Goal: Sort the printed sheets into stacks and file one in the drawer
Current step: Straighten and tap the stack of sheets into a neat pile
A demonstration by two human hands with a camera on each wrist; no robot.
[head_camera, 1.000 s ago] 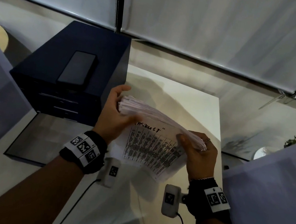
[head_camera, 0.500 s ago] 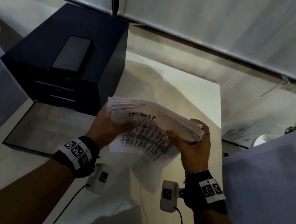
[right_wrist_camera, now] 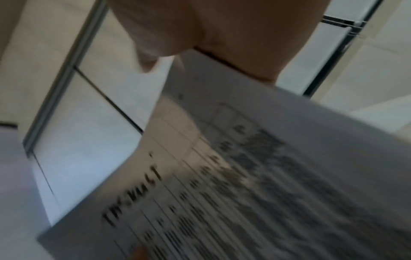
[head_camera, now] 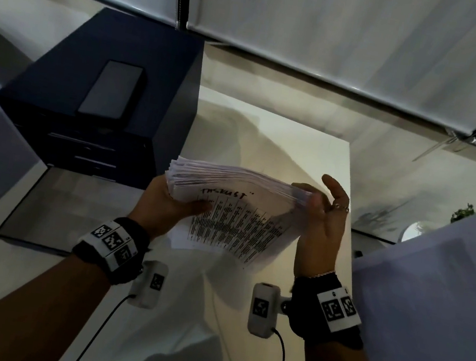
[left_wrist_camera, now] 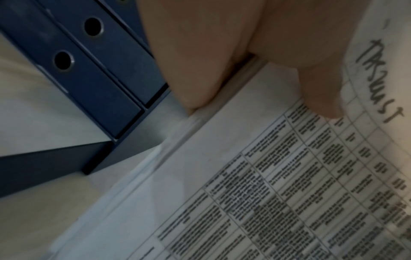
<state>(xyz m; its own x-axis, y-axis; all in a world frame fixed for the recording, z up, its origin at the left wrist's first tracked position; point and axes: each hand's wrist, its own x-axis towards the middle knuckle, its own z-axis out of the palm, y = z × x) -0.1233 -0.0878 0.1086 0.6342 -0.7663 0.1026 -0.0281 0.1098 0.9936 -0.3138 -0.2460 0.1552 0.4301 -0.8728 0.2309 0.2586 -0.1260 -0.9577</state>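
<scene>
A thick stack of printed sheets (head_camera: pixel 239 180) is held on edge above the white table (head_camera: pixel 298 140). Its front sheet (left_wrist_camera: pixel 255 176) shows a printed table with a handwritten heading. My left hand (head_camera: pixel 171 204) grips the stack's left end, thumb (left_wrist_camera: pixel 322 91) on the front sheet and fingers behind. My right hand (head_camera: pixel 322 214) lies flat against the right end with straightened fingers; in the right wrist view the stack (right_wrist_camera: pixel 266 158) is blurred. The dark blue drawer unit (head_camera: pixel 95 115) stands to the left, its upper drawers (left_wrist_camera: pixel 93 52) closed.
A dark phone (head_camera: pixel 114 90) lies on top of the drawer unit. In front of the unit sits a shallow dark-rimmed tray or pulled-out drawer (head_camera: pixel 57 205), grey inside. Pale panels (head_camera: pixel 434 302) rise at both sides. Window blinds (head_camera: pixel 344 41) close the back.
My right hand has let go its curled grip and now has its fingers straightened against the stack's right end. The stack has levelled out; the left hand keeps its grip.
</scene>
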